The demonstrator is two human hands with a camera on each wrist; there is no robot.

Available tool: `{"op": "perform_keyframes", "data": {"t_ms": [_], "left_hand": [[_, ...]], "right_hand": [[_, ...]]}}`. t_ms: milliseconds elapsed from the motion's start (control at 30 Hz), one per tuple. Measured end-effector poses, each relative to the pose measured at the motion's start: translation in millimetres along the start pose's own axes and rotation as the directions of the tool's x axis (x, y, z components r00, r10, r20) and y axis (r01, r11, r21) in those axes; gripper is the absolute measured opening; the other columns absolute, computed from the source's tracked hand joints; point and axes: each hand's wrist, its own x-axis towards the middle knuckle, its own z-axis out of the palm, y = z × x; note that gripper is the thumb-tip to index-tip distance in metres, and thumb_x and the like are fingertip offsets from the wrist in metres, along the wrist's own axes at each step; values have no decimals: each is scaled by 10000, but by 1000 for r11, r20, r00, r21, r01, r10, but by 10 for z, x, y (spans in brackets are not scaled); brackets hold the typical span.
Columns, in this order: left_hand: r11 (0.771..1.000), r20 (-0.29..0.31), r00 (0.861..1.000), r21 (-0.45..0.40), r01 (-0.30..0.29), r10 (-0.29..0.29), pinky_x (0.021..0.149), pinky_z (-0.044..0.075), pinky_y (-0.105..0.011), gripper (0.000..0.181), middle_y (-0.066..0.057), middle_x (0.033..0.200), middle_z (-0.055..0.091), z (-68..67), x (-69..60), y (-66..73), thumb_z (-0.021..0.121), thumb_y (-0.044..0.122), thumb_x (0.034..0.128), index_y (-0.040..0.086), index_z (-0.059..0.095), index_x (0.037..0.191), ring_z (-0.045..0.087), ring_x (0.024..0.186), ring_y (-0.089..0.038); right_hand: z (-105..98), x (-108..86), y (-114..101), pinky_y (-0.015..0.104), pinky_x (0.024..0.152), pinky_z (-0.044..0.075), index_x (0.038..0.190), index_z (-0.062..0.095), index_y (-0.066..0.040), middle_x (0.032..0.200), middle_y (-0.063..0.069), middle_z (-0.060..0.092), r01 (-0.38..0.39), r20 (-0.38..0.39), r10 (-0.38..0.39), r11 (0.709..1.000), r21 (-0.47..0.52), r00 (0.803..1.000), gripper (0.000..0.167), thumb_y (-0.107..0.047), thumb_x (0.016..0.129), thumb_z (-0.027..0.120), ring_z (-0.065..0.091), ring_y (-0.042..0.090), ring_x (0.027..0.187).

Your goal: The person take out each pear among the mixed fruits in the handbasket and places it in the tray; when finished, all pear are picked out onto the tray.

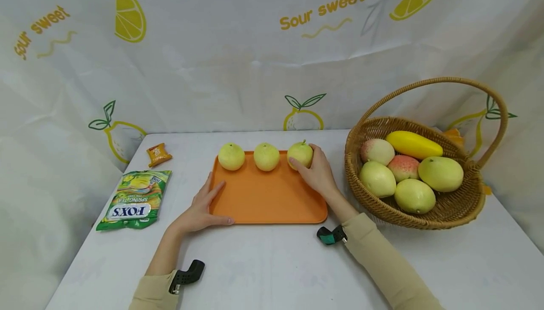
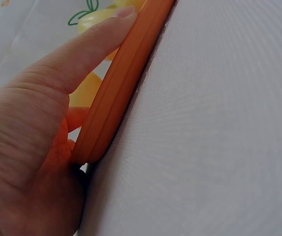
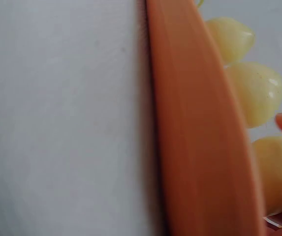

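Observation:
Three round yellow-green pears stand in a row along the back edge of an orange tray [image 1: 267, 196]: a left pear [image 1: 231, 156], a middle pear [image 1: 266, 156] and a right pear [image 1: 299, 151] with a short stem. My right hand [image 1: 316, 173] holds the right pear between thumb and fingers at the tray's back right corner. At the front left corner, my left hand [image 1: 199, 211] rests against the tray. Its thumb [image 2: 96, 46] lies straight along the front rim, and the other fingers reach along the left side. In the right wrist view the held pear [image 3: 276, 174] is partly cut off.
A wicker basket [image 1: 480, 196] with a tall handle stands at the right, holding several pale green fruits, peaches and a long yellow fruit [image 1: 414, 145]. On the left lie a green Fox's candy bag [image 1: 135, 200] and a small orange packet [image 1: 159, 155]. A printed curtain hangs behind.

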Motion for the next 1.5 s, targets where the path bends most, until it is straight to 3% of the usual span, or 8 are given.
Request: {"op": "perform_keyframes", "data": {"t_ms": [133,233,533,833,967,1067,1200,1500], "left_hand": [[1000,1,1000,7,-1,1,1069,63,-711,1076,-101,1615,-169,5,0,-3,828,460,743,127,219,1565,-69,1441,-457],[1000,2,1000,7,2,-2,1070,74,-709,1082,-94,1617,-166,10,1,-7,828,469,738,133,218,1566,-61,1442,-455],[1000,1,1000,1,0,0,1079,59,-699,1088,-79,1617,-171,18,18,-12,831,477,731,141,221,1566,-76,1448,-433],[1000,-1,1000,0,9,-9,1077,64,-700,1084,-77,1617,-172,6,5,-14,832,471,732,142,223,1566,-73,1446,-440],[1000,-5,1000,8,5,-5,1073,62,-706,1074,-90,1617,-166,11,10,-23,833,458,737,132,229,1563,-71,1444,-448],[1000,-6,1000,13,4,-4,1071,59,-708,1070,-98,1616,-166,8,6,-24,834,448,741,128,229,1563,-74,1442,-454],[1000,-3,1000,19,4,-4,1065,64,-716,1069,-103,1615,-168,-2,3,-26,828,451,747,127,221,1565,-74,1438,-464],[1000,3,1000,21,6,-6,1067,63,-713,1085,-90,1615,-173,-6,2,-13,831,461,736,133,214,1567,-77,1441,-455]], "right_hand": [[-1,-12,38,543,1005,384,1472,270,35,1390,270,400,78,5,-78,997,-27,997,850,-303,858,749,464,393,1211],[-11,-13,58,544,1024,367,1465,283,39,1394,269,400,94,0,-94,995,-40,996,832,-236,847,766,446,393,1236],[-22,-40,38,539,1051,337,1470,275,31,1414,265,368,92,-33,-94,995,-47,995,837,-217,845,774,409,396,1271],[-71,-262,-1,506,990,399,1464,303,-12,1492,230,264,199,-95,-196,980,21,976,752,-136,863,738,311,376,1330],[-130,-413,-36,514,1061,314,1459,331,-23,1510,201,266,235,-43,-233,971,45,972,721,-111,864,729,263,356,1370],[-189,-528,-79,516,1050,346,1452,353,-43,1510,182,280,240,12,-242,966,96,970,692,-99,871,725,288,349,1362],[-284,-676,-161,530,991,419,1444,375,-73,1482,160,315,208,83,-226,961,183,971,648,-83,888,705,361,379,1305],[-468,-899,-268,518,1054,370,1435,389,-63,1421,146,375,124,206,-194,943,309,959,629,-104,893,706,334,368,1312]]}}
